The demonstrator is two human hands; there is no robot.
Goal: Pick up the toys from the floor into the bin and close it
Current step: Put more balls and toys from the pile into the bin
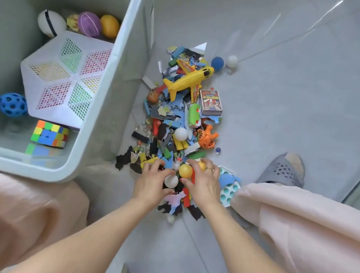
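A pile of toys lies on the grey floor beside a pale bin (99, 104): a yellow toy plane (189, 81), a card box (210, 102), an orange figure (208, 138), puzzle pieces, blocks and small balls. My left hand (152, 180) and my right hand (202, 182) are both down on the near end of the pile, fingers curled into the pieces. A white ball (171, 181) and an orange ball (185, 170) sit between the two hands. What each hand holds is hidden under the fingers.
Inside the bin lie a white mesh polyhedron (66, 75), a colour cube (49, 133), a blue holed ball (12, 104) and several egg-shaped balls. A blue ball (217, 63) and a white ball (232, 61) lie beyond the pile. My slippered foot (285, 169) stands at the right.
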